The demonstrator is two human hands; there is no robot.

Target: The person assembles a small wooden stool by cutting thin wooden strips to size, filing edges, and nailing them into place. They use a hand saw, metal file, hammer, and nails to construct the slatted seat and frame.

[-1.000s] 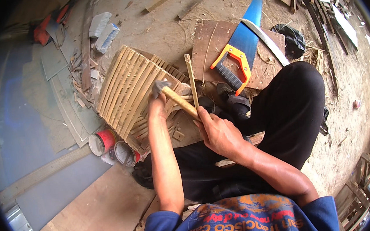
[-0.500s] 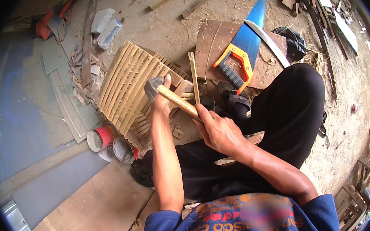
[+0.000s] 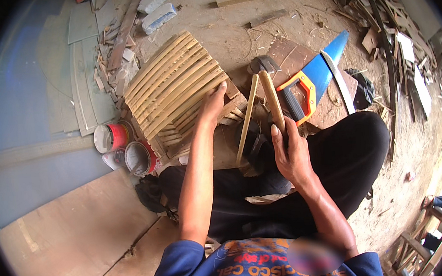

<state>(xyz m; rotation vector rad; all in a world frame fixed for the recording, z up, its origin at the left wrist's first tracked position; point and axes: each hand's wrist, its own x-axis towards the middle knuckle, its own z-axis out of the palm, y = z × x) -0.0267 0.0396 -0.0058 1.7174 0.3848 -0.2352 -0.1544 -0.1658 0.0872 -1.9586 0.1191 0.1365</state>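
A slatted wooden frame (image 3: 169,84), box-like, with thin pale strips side by side across its top, stands tilted in front of me to the left. My left hand (image 3: 212,104) grips its right edge, thumb on top, the other fingers mostly hidden. In my right hand (image 3: 292,155) is a hammer (image 3: 272,99), held by its wooden handle, with the dark head (image 3: 264,65) pointing away from me. Just left of the handle a thin wooden strip (image 3: 247,119) slants upward, its lower end near my legs.
A handsaw (image 3: 304,96) with blue blade and orange-black handle lies on a brown board (image 3: 290,53), a curved pale strip (image 3: 339,83) across it. Two paint cans (image 3: 139,158) stand left of the frame. Foam blocks (image 3: 159,18) and scrap wood (image 3: 402,43) lie farther off.
My right hand has swung the hammer away from the frame to the right, its head now far from my left hand. My left hand stays at the frame's edge. The view has shifted.
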